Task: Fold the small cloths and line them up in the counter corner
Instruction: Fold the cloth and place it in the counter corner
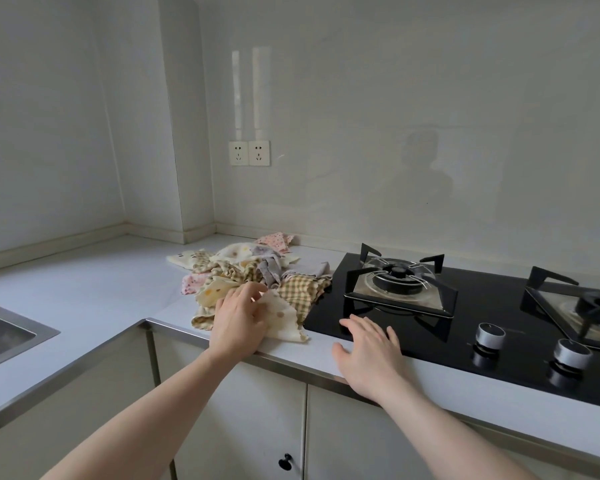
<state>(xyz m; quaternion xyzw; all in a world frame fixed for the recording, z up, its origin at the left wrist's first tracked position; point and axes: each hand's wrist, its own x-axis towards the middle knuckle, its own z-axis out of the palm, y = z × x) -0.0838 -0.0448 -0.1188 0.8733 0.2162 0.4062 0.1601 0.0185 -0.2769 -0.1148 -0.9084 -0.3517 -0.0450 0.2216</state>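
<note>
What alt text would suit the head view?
A left hand touches a cream dotted cloth in a pile of unfolded small cloths on a white counter. The right hand hovers open beside a black gas hob.

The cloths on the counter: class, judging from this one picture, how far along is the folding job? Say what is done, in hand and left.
Done: nothing visible; the cloths lie in a crumpled pile beside the hob, none folded or lined up. In hand: the left hand touches a cream dotted cloth at the pile's front, while the right hand hovers open by the counter edge. Left: every fold, then the row in the corner.
</note>
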